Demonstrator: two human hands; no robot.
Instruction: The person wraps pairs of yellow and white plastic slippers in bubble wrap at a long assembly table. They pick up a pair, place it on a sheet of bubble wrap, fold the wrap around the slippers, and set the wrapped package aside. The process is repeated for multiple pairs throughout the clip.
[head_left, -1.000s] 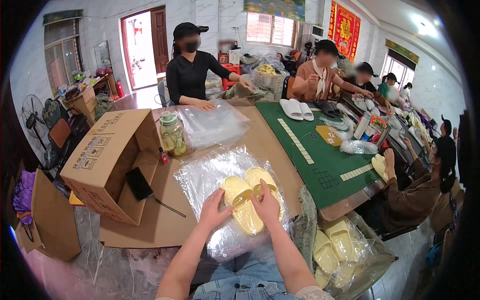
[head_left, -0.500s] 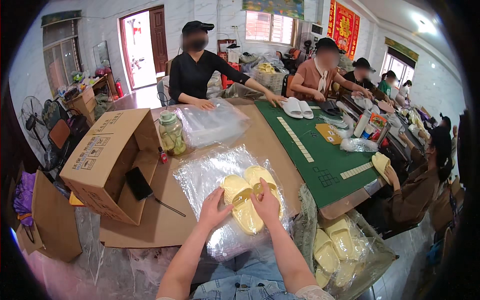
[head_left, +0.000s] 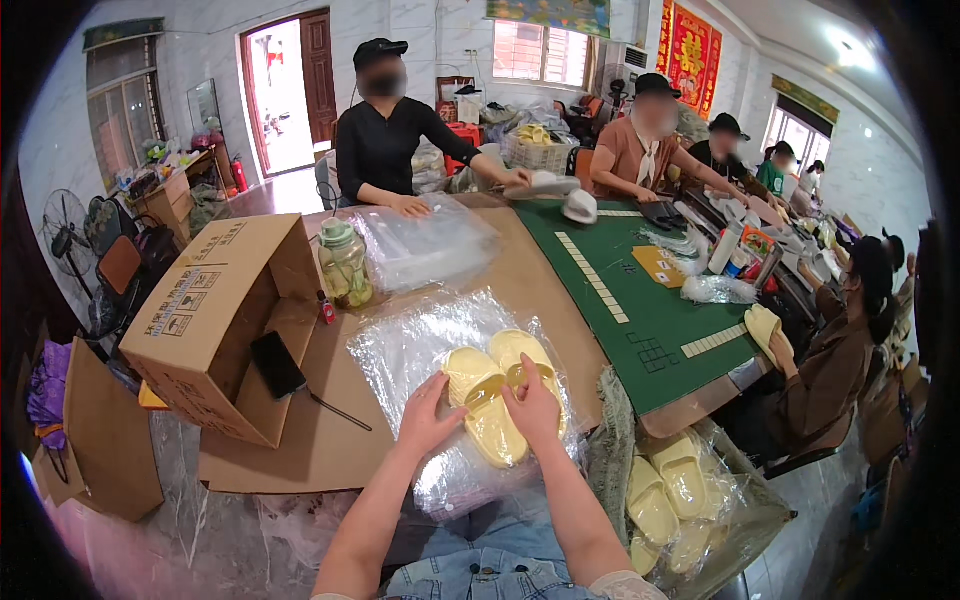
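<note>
A pair of pale yellow slippers [head_left: 496, 432] lies side by side in front of me, toes pointing away, on a stack of clear plastic bags [head_left: 400, 345]. My left hand [head_left: 428, 415] grips the outer left edge of the left slipper, thumb reaching toward its opening. From the right, my right hand [head_left: 535, 410] holds the pair, its fingers over the right slipper and its thumb near the left slipper's inner edge. Part of the right slipper is hidden behind that hand.
An open cardboard box [head_left: 215, 330] stands at left, with a phone [head_left: 277, 365] at its opening. Beyond are a glass jar [head_left: 343, 265] and more bags [head_left: 425, 245]. A green mat [head_left: 640, 330] lies right; bagged yellow slippers [head_left: 685, 480] sit below it. Co-workers sit around.
Across the table, a co-worker in black has lifted a white slipper from the green mat's far end and drawn it left; the other has turned. My hands and the yellow slippers stay almost still.
</note>
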